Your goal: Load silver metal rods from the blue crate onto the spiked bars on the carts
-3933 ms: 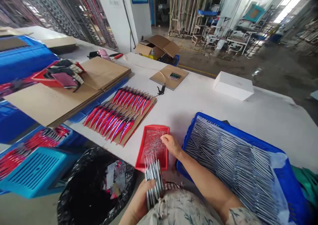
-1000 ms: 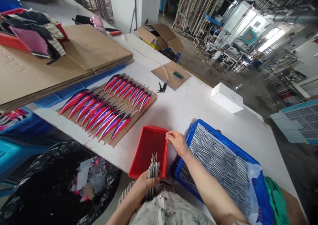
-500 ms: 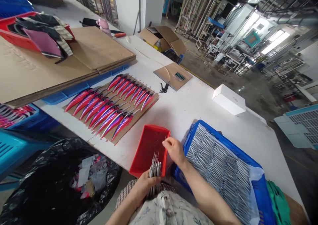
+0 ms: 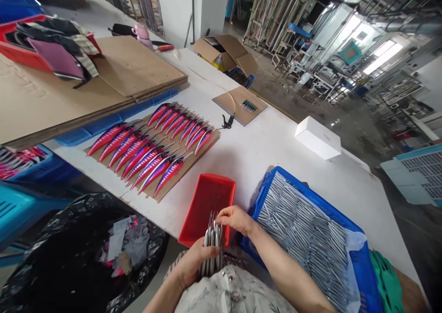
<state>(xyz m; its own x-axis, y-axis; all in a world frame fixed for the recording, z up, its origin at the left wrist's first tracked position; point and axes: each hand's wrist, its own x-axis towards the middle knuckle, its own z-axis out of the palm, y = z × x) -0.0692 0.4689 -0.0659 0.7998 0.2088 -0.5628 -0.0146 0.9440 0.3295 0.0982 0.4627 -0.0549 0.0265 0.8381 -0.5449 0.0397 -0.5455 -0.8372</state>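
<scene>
Several silver pieces [image 4: 213,237], lower centre of frame, in left hand [image 4: 196,260], grip wrapped round them. Right hand [image 4: 236,219]: grip pressed together at tips; cannot tell what it pinches. Pieces probably stiff, slippery; best held by thick middles, thin ends likely bendable.

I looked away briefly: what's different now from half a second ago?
The right hand has moved leftward and toward the body, from the red bin's right edge to the tips of the silver pieces. Whether it holds anything is unclear. Unchanged: the left hand's grip on those pieces, the striped lures, the blue crate.
</scene>
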